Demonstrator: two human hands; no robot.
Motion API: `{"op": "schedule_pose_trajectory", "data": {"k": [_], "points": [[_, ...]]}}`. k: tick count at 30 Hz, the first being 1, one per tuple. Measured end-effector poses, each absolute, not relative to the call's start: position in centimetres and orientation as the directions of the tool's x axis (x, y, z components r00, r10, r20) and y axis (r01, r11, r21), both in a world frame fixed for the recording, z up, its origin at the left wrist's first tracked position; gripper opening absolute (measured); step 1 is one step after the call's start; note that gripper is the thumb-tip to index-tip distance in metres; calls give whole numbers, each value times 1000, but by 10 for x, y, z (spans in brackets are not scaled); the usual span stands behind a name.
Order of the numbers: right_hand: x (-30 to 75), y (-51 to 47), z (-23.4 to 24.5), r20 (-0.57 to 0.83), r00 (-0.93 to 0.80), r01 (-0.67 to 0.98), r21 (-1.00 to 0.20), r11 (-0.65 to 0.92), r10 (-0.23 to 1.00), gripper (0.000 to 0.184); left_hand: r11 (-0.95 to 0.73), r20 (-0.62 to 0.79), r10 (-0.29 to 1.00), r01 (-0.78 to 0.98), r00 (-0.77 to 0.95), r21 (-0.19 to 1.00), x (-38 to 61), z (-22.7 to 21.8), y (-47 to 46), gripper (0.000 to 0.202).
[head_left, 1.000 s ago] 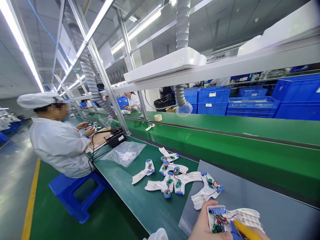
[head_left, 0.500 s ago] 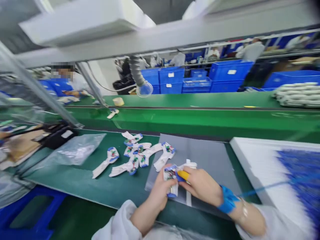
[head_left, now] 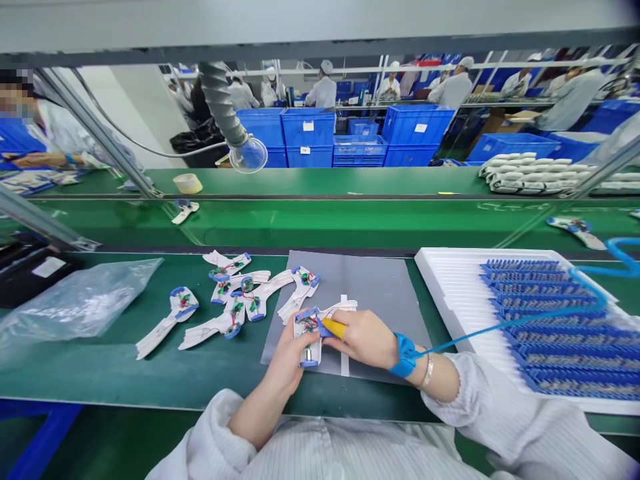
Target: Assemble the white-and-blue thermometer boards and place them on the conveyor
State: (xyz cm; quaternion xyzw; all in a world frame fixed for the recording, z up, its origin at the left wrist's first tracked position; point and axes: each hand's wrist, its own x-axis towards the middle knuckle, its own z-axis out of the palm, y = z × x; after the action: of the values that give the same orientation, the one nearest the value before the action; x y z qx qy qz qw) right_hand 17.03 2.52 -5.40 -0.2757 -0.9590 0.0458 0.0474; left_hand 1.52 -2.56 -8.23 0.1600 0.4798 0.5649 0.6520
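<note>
My left hand [head_left: 287,360] grips a white moulded piece [head_left: 307,333] with a small green circuit board, red wires and blue end caps, over a grey mat [head_left: 370,280]. My right hand [head_left: 363,339] pinches a small yellow-handled tool [head_left: 334,327], its blue tip against the piece. A blue wrist strap [head_left: 405,355] circles my right wrist. Several similar white pieces [head_left: 183,305] lie on the green bench [head_left: 100,373] to the left and on the mat's left edge.
A white foam tray [head_left: 520,267] holding rows of blue parts fills the bench's right side. A plastic bag [head_left: 75,300] lies to the left. A co-worker's sleeve [head_left: 55,143] shows at far left. Blue crates [head_left: 307,130] stand beyond a green conveyor [head_left: 320,220].
The view has swung from the far left of the bench to straight ahead, bringing the foam tray in. Both hands and the held piece now sit centrally over the mat.
</note>
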Motion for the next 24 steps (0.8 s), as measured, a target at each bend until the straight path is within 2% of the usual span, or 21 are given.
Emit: {"op": "schedule_pose_trajectory", "data": {"k": [3,5,7,10,11,13,16,19,21,24], "points": [[164,22,-53,46,-831,552,-44,833,554,30,293,-433,891,-560,-133,775,17,-88,-25,58],[163,22,-51,89,-823,559,-53,828,561,27,272,-420,894,-557,-156,785,17,-89,-25,60],[166,25,-47,197,-794,560,-130,818,575,36,244,-397,902,-561,-168,791,16,-88,-25,60],[177,33,-44,345,-644,556,-401,728,682,56,215,-358,916,-535,-179,817,14,-84,-26,58],[181,36,-45,325,-602,536,-513,671,729,55,218,-351,920,-516,-175,829,13,-82,-26,57],[187,41,-51,172,-575,475,-725,498,800,43,234,-343,927,-475,-155,848,13,-81,-27,56],[191,56,-65,-77,-575,359,-918,167,815,34,243,-326,936,-431,-131,869,15,-87,-25,57],[195,88,-80,-174,-423,228,-970,-81,889,28,174,-247,952,-343,-182,923,11,-98,-21,60],[200,117,-85,-185,-273,170,-975,-142,944,25,112,-142,966,-143,-218,983,2,-107,-15,52],[200,151,-90,-180,-137,126,-978,-163,974,23,54,-17,975,157,-223,986,-17,-118,-7,41]]}}
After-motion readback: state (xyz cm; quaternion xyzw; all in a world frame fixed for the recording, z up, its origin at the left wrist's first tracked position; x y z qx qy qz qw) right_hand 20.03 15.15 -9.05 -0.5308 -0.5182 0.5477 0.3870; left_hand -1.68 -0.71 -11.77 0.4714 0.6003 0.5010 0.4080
